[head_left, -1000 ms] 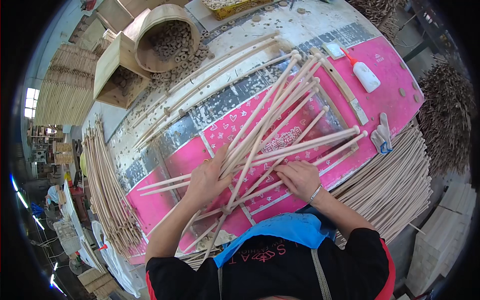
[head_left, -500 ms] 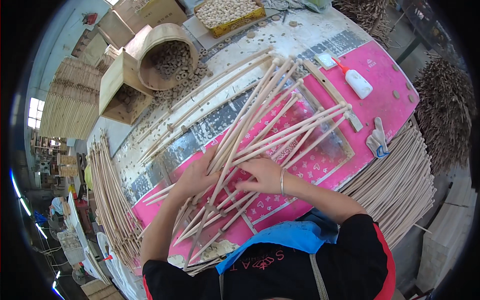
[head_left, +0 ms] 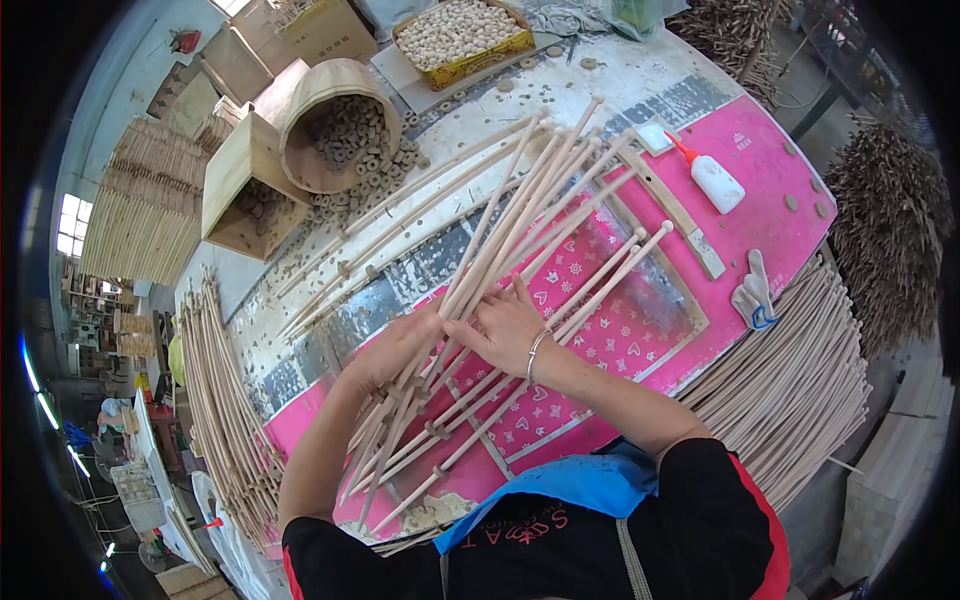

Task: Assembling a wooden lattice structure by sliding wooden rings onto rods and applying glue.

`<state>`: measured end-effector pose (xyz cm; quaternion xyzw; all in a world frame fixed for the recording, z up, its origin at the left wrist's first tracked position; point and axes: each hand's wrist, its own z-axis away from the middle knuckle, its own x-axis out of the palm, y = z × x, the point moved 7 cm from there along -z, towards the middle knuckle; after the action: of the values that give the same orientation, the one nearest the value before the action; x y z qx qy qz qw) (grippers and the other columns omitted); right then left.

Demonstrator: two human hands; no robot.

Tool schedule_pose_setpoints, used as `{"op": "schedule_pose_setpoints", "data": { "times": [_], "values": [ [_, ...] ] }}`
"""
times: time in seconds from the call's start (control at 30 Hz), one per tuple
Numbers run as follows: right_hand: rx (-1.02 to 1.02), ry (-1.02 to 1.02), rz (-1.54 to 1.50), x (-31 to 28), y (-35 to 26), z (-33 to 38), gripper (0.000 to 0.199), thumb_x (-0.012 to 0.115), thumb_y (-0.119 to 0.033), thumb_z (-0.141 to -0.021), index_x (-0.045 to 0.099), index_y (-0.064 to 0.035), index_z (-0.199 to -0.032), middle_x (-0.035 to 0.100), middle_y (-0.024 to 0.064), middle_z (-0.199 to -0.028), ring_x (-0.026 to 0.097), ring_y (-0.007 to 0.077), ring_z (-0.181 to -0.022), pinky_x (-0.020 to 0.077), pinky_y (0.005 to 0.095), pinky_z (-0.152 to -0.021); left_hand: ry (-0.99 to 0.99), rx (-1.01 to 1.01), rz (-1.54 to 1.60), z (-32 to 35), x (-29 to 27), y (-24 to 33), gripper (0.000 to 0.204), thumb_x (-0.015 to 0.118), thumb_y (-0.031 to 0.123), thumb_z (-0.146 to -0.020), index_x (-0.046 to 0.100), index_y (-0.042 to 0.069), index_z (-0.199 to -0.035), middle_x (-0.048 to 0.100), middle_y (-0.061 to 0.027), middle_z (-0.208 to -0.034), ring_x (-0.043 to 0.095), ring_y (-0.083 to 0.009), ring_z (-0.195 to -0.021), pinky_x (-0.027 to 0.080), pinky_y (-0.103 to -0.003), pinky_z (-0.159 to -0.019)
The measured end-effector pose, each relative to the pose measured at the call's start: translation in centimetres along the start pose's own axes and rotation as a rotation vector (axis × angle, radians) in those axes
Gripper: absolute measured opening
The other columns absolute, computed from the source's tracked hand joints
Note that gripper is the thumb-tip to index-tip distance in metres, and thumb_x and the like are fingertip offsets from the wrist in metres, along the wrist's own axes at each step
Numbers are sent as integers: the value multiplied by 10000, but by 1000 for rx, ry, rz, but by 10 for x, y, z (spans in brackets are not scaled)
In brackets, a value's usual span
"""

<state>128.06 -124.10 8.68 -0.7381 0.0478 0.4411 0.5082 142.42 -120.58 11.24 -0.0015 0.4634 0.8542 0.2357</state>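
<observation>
Fingers of your left hand (head_left: 395,345) and right hand (head_left: 505,325) curl together over a fanned bundle of wooden dowels (head_left: 510,245), pressing the sticks down where they cross. That bundle lies aslant across the pink mat (head_left: 770,165) mid-table, its tips reaching the far edge near the round wooden tub (head_left: 335,115). Near the right edge sits a glue bottle (head_left: 715,180).

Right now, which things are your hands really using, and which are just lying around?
In use:
- long pale wooden sticks, gathered under the left hand and right hand
- pink patterned table cover beneath them

Lying about:
- white glue bottle with red tip
- white work glove
- yellow tray of wooden beads
- round wooden bucket of rings
</observation>
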Motion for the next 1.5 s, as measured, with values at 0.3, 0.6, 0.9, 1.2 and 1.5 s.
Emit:
{"op": "schedule_pose_setpoints", "data": {
  "times": [0.3,0.6,0.9,1.2,1.5],
  "values": [
    [-206,-51,190,3,8,8,452,548,-448,-986,697,-87,-1213,677,142,-1160,543,322,-1231,275,559,-1169,185,176,-766,7,-15,26,631,642,177,-784,451,111,-1381,688,-235,-1065,673,-432,-970,529,-528,-843],
    [-223,-85,205,18,26,25,402,715,-292,-868,649,-141,-1235,592,73,-1282,526,271,-1223,340,496,-1122,464,425,-1238,4,-33,48,739,594,3,-798,428,156,-1501,624,-151,-1001,654,-349,-913,556,-451,-751],
    [-318,4,288,26,19,-5,275,696,-317,-887,691,-145,-1102,609,60,-1114,536,254,-1150,370,472,-1088,520,351,-1086,-9,-55,34,769,608,21,-792,403,157,-1520,606,-139,-1071,630,-375,-961,540,-487,-807],
    [-420,54,129,-5,13,72,117,712,-238,-883,696,-126,-913,590,21,-844,566,212,-862,451,363,-772,874,443,-1530,13,-22,23,742,582,32,-861,389,191,-1560,538,-58,-961,571,-230,-909,437,-390,-753],
    [-426,77,62,-21,11,96,167,727,-177,-870,717,-103,-1019,657,31,-934,606,224,-898,460,371,-786,662,362,-1283,12,16,-23,943,843,341,-695,410,368,-1532,310,-31,-1626,278,-269,-1511,208,-675,-1175]
  ]
}}
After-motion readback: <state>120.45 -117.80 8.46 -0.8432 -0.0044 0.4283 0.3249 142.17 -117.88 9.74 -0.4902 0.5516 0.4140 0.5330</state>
